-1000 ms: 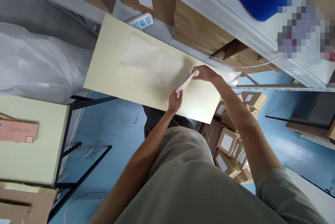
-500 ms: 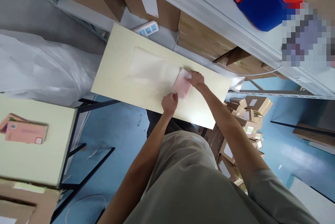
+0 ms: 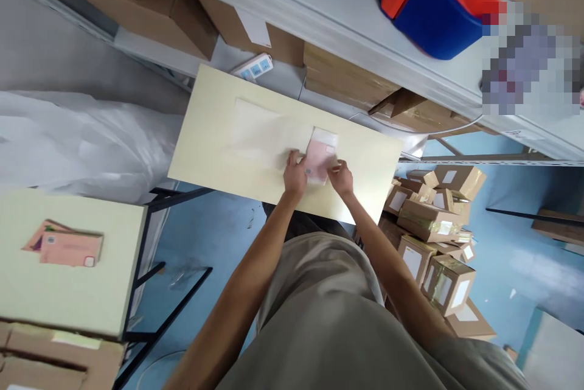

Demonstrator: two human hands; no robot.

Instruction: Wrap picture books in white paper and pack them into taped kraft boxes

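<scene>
On a cream rectangular tabletop (image 3: 201, 140), a flat pink-and-white packet (image 3: 321, 157) lies between our bare left hand (image 3: 295, 176) and right hand (image 3: 341, 178), right of a white sheet (image 3: 258, 128). Brown cardboard boxes (image 3: 347, 76) stand behind; pink rectangular cards (image 3: 70, 249) lie on a cream side table (image 3: 50, 299) to our left.

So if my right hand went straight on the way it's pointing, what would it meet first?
Most likely the pink packet: your right hand points forward and left, right at the packet's right side. Whether they already touch is hard to tell.

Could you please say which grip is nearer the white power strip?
Left: the left grip is diagonally right of the power strip; the right grip is farther right.
</scene>
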